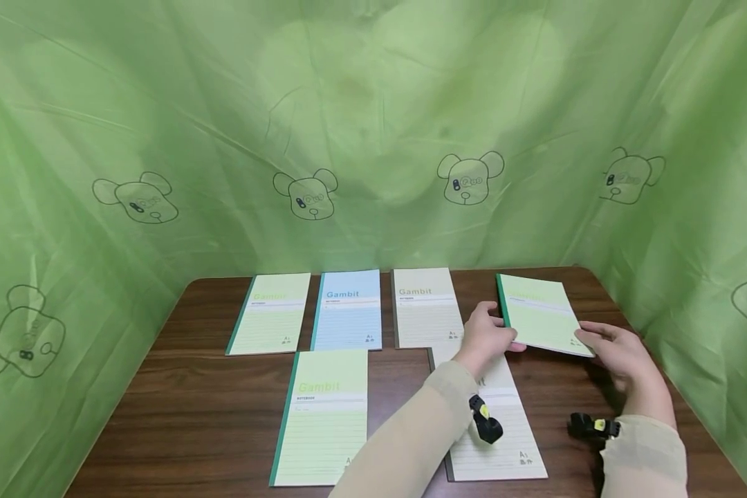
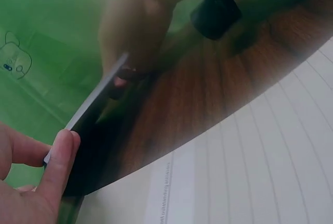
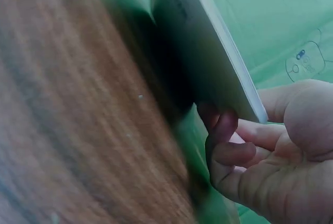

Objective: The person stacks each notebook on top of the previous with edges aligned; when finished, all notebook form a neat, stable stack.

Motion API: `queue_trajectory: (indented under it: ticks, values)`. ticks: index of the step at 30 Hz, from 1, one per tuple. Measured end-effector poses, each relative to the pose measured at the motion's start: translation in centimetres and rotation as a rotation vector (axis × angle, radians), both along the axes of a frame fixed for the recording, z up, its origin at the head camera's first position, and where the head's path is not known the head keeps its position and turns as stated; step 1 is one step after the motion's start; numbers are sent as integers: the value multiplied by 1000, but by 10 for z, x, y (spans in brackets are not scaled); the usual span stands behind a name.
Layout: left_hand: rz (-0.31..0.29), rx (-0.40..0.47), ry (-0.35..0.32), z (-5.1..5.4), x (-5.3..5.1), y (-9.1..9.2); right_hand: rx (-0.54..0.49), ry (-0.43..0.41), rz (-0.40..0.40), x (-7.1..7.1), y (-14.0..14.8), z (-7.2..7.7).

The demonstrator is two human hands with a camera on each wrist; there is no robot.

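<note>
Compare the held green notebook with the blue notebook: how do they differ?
The held green notebook has a green cover and spine; the blue notebook has blue ones. The left hand and right hand grip the held green notebook above the wooden table; the blue notebook lies flat there. Both have pale covers.

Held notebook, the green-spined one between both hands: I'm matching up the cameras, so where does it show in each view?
Head: the held notebook is right of centre, between the left hand and the right hand.
Left wrist: it shows as a thin pale edge at left, slanting up and right from the left hand.
Right wrist: it slants down from top centre to the right hand.
Shared landmark: the brown tabletop.
</note>
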State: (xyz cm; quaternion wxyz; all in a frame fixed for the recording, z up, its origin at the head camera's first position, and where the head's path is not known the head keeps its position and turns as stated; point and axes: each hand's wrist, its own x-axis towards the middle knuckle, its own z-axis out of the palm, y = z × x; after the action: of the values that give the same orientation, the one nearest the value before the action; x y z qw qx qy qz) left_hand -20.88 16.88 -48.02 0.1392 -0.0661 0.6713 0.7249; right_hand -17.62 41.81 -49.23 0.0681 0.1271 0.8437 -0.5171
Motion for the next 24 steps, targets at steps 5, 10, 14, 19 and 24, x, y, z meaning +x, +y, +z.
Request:
queue_trajectory:
  ticks: [5,10,14,19,24]
  values:
    - [-11,-102,47,-8,-4,1,-98,-1,22,-2,4,-5]
    - [-10,-156,91,-14,-7,-3,-176,7,45,-3,3,-6]
    - [-4,-180,129,-12,-6,-10,-251,44,45,-4,-2,-2]
    - [-3,-291,208,-5,-3,-22,-396,117,32,-7,-13,7]
    - [4,-301,293,3,-2,-39,-412,158,27,-11,-30,17]
